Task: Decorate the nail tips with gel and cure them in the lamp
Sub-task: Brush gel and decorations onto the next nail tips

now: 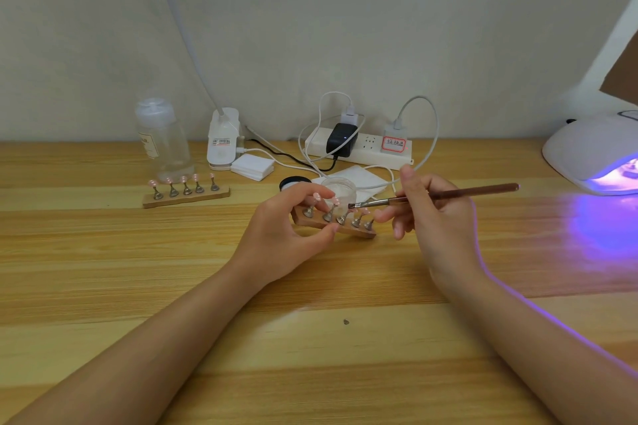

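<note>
Two hands brush gel onto nail tips standing on a wooden strip.

At table centre, the left hand [288, 221] pinches the near strip [336, 229], thumb in front, fingers behind. The right hand [428, 214] grips a brush [448, 195], bristles at the middle tip [336, 204]. Best done with the strip held firm and light, even strokes. Two strips, five stands each; the second strip [186, 195] lies at ten o'clock. One open jar [340, 188] sits just behind. One lit lamp [593, 155] glows at two o'clock.
</note>
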Demonstrator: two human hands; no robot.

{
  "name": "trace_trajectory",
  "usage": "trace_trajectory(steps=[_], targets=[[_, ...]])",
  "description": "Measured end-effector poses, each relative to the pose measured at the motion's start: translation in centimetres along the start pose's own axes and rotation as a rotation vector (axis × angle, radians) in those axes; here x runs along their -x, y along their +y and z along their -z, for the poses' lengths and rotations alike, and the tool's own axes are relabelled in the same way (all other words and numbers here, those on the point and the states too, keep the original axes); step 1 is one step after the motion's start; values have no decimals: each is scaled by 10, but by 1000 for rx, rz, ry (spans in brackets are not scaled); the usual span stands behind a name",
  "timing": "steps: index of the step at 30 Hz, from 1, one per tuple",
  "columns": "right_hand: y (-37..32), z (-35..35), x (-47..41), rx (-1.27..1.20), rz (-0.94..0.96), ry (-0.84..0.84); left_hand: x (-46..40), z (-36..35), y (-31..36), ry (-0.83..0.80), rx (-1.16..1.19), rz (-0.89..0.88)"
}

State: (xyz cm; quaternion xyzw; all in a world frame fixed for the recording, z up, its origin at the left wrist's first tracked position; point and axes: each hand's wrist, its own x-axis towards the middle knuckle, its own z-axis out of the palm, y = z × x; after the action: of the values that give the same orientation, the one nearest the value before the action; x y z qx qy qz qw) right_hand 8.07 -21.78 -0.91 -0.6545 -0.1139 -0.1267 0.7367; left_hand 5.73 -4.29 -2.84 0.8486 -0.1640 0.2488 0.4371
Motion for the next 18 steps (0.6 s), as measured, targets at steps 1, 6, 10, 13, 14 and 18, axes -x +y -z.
trace_trajectory(steps=[1, 6, 10, 13, 14, 18], targets=[[0, -1, -1, 3, -5, 1, 0, 0, 0, 1, 1, 0], [-1, -3, -1, -2, -13, -5, 0, 0, 0, 3, -4, -6], [-1, 2, 0, 2, 38, 8, 0, 0, 0, 3, 0, -5], [0, 5, 1, 27, 116, 32, 0, 0, -1, 4, 1, -1], [0, 6, 2, 27, 141, 38, 0, 0, -1, 6, 3, 0], [1, 2, 4, 78, 203, -5, 0, -1, -2, 7, 0, -3]])
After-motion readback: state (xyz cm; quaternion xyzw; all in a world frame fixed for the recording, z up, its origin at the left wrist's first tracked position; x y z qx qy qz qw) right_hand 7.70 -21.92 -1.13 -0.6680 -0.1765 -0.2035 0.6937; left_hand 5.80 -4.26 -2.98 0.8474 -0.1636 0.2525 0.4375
